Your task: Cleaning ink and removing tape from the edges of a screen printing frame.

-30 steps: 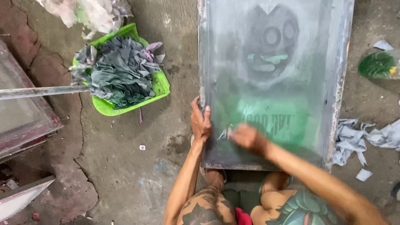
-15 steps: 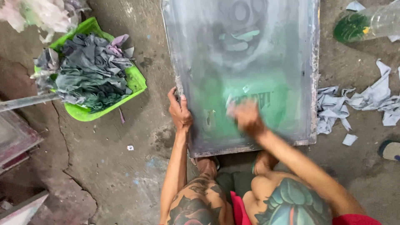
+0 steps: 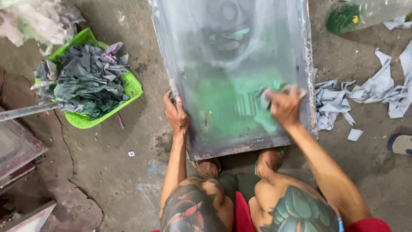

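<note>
Screen frame [image 3: 240,81] lies lengthwise, running far; left hand [image 3: 176,115] grips its left edge, right hand [image 3: 284,105] fingers pinch a rag [image 3: 265,98] on the green mesh.

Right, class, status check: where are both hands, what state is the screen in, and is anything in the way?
Left hand grips printing screen frame edge. Right hand presses small rag on green-stained mesh. Rag scraps lie beside frame, not blocking.
</note>
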